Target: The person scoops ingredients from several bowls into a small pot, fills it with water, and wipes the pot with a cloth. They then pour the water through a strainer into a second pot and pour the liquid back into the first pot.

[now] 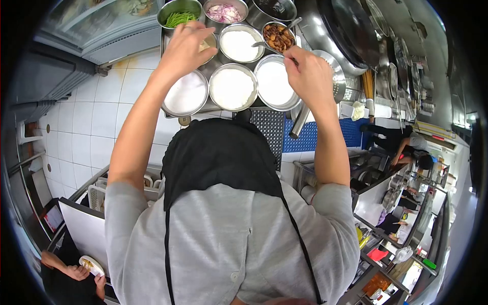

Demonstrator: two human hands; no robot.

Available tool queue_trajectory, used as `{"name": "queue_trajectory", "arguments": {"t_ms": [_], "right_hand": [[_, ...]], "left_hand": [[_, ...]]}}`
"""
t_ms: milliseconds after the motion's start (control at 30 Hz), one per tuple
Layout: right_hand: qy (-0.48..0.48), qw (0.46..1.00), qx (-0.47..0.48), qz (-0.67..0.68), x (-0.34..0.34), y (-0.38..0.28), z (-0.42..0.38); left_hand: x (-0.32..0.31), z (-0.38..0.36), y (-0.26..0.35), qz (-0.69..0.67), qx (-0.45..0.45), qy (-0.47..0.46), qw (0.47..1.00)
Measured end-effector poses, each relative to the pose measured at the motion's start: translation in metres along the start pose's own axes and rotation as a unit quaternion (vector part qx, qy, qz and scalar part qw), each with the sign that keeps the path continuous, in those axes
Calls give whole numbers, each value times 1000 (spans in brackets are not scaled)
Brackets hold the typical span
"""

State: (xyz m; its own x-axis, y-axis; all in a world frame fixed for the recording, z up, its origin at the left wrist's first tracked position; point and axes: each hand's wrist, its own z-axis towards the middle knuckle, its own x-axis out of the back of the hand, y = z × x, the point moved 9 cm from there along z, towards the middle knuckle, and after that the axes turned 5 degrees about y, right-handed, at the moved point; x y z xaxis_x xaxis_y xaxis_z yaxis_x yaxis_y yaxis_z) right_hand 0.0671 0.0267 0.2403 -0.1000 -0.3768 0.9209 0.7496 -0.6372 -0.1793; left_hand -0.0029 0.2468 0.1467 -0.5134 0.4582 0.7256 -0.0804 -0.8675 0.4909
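My left hand point(187, 47) is over a metal bowl point(216, 40) with pale beige contents, mostly hidden beneath it. Its thumb and forefinger are apart, with nothing visible between them. Just beyond is a bowl of chopped green pieces point(180, 19). My right hand point(311, 76) is closed on the handle of a metal spoon point(260, 44), whose tip reaches over a bowl of white powder point(239, 46). Brown fried-looking bits point(278, 37) fill a small bowl beyond that hand, with another spoon point(295, 22) resting in it.
Nearest my body are several wide bowls of white powder point(233, 87). Sliced purple onion point(223, 13) stands farther back. A large black wok point(351, 30) and a perforated ladle point(339, 84) are at right. A person holds a plate point(91, 265) at lower left; other people are at far right.
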Motion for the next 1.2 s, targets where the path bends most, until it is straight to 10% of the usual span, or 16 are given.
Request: {"name": "queue_trajectory", "arguments": {"t_ms": [100, 667, 1200], "right_hand": [[-5, 1000, 1, -7, -16, 0, 4], [4, 999, 39, -22, -31, 0, 18], [-78, 985, 156, 0, -116, -93, 42]], "left_hand": [[-30, 13, 3, 32, 6, -81, 996], [57, -83, -62, -63, 245, 110, 961], [51, -87, -47, -10, 193, 70, 979]]}}
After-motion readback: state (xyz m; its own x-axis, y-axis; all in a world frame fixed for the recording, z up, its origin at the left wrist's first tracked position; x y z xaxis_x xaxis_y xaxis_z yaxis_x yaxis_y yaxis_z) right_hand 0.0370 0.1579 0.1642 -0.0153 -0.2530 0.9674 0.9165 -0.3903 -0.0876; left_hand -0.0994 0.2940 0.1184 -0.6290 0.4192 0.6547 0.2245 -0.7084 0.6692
